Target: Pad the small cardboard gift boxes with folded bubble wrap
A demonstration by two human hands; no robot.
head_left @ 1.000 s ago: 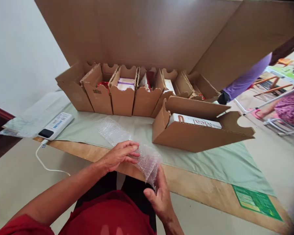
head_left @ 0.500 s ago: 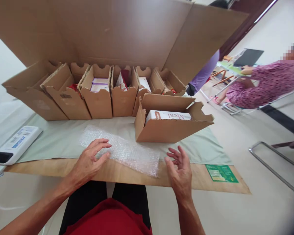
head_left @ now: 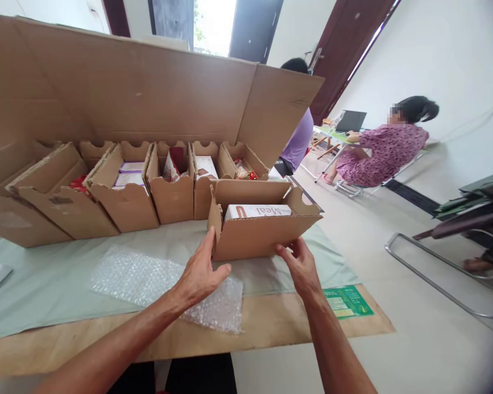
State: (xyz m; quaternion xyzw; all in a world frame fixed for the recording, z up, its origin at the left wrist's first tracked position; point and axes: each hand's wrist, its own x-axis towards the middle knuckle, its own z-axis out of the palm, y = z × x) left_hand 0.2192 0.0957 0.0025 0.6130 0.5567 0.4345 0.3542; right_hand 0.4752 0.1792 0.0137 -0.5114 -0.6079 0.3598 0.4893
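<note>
An open cardboard tray box stands on the table with a white carton lying inside it. My left hand is at the box's near left corner, fingers spread, thumb apart, touching or almost touching the cardboard. My right hand reaches the box's front wall near its right end, fingers curled against it. Neither hand plainly grips it. A sheet of bubble wrap lies flat on the table beneath my left wrist.
A row of several cardboard tray boxes with packets stands behind, backed by a tall cardboard sheet. A pale green cloth covers the wooden table. Two people sit at a table at the back right. A metal frame lies on the floor.
Both hands left the bubble wrap and moved forward to the front box. The camera view tilted upward, showing more of the room.
</note>
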